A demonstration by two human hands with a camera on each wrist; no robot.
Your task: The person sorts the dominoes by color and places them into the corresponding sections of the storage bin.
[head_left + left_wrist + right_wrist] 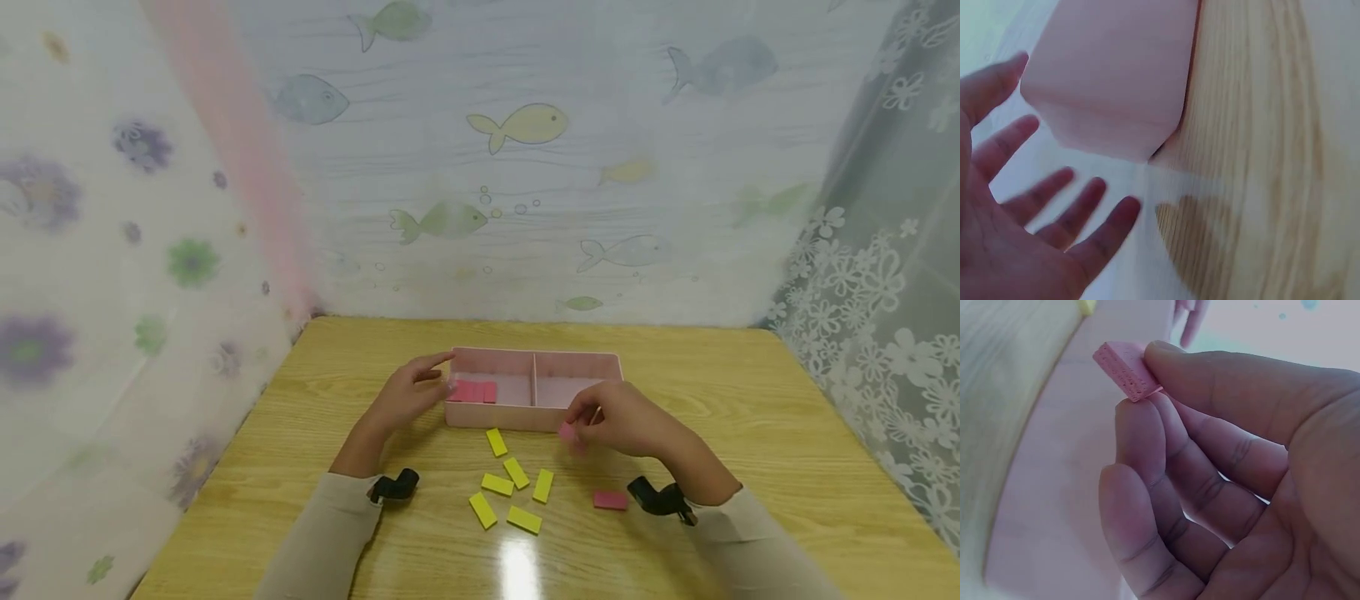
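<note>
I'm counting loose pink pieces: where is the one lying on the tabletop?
In the head view, the pink block lies on the table, right of centre, between the yellow blocks and the black right-wrist device.

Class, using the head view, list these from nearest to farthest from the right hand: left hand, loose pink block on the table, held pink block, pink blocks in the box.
1. Held pink block: pinched in the right hand.
2. Loose pink block: on the table, nearer the camera.
3. Pink blocks: in the box, left compartment.
4. Left hand: at the box's left end.
</note>
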